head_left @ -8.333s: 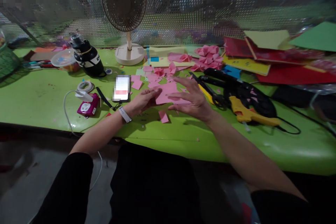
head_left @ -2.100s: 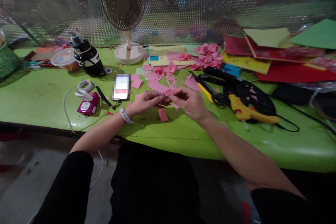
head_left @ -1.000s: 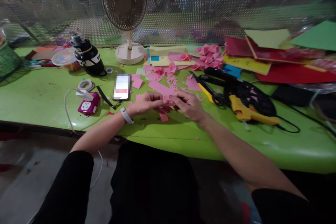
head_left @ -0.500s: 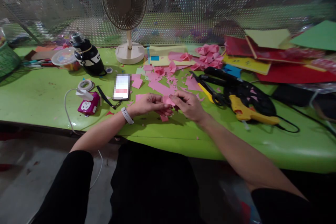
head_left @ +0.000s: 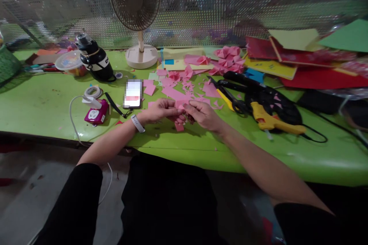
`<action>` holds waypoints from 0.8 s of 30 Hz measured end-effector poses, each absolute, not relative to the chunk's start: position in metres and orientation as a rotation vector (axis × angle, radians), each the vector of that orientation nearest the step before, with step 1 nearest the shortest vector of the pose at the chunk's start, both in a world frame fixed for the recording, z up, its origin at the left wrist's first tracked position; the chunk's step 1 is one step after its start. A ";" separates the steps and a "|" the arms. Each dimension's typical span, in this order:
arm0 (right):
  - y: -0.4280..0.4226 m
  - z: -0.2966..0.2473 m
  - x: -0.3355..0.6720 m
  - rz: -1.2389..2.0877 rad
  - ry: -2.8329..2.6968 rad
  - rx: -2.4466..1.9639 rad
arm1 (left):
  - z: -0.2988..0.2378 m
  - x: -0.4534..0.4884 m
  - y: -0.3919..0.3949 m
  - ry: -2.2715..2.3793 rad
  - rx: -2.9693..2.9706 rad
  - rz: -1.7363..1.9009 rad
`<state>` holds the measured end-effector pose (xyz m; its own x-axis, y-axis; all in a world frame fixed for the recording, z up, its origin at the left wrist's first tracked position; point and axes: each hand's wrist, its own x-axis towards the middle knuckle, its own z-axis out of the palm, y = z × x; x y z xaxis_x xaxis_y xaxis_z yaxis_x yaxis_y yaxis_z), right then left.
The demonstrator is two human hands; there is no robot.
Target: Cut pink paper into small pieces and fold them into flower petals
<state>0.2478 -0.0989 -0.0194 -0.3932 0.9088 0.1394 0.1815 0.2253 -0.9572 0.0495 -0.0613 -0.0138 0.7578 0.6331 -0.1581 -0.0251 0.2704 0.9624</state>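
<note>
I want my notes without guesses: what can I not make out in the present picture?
All in the head view:
Held pink paper: folds partly hidden by the fingers of the left hand and right hand.
Pink slip below: upper end covered by the left hand.
Phone screen: blurred by pixel blocks.
Fan: top cut off by the upper edge.
Green basket: cut off by the left edge.
</note>
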 end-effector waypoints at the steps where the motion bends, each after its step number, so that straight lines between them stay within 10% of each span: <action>1: -0.099 -0.019 0.248 1.244 -1.745 -1.011 | -0.013 0.048 -0.061 0.591 1.243 0.479; 24: -0.096 -0.010 0.260 1.323 -1.804 -1.164 | -0.008 0.041 -0.050 0.708 1.493 0.730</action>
<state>0.2602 -0.0964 -0.0100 -0.4273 0.9038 -0.0238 0.2941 0.1140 -0.9490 0.0412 -0.0503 -0.0075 0.6091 0.7925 0.0308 0.0065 -0.0438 0.9990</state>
